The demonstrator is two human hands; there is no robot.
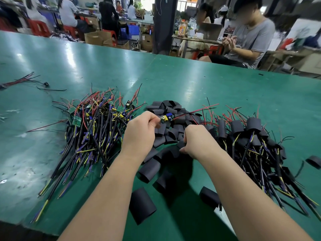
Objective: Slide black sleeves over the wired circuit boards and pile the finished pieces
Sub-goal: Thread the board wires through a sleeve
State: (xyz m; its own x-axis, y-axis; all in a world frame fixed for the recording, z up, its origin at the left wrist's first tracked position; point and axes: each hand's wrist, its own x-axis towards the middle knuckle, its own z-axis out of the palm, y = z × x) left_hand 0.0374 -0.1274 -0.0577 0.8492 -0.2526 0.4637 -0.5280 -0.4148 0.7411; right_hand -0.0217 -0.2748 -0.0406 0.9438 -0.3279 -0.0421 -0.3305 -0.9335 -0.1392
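Observation:
My left hand point(140, 131) pinches a small wired circuit board point(166, 118) above the heap of loose black sleeves point(166, 134); its red and black wires trail off to the right. My right hand point(198, 140) reaches down into that heap with curled fingers, gripping a black sleeve point(180, 145) that is mostly hidden under the fingers. On the left lies a tangled pile of bare wired boards point(93, 126). On the right sits the pile of sleeved pieces point(250, 141).
The green table point(225, 87) stretches far ahead. Stray sleeves lie near its front edge point(141, 205) and at the far right point(314, 161). A loose wire bundle point(20, 81) lies at the far left. A seated person point(246, 37) works beyond the table.

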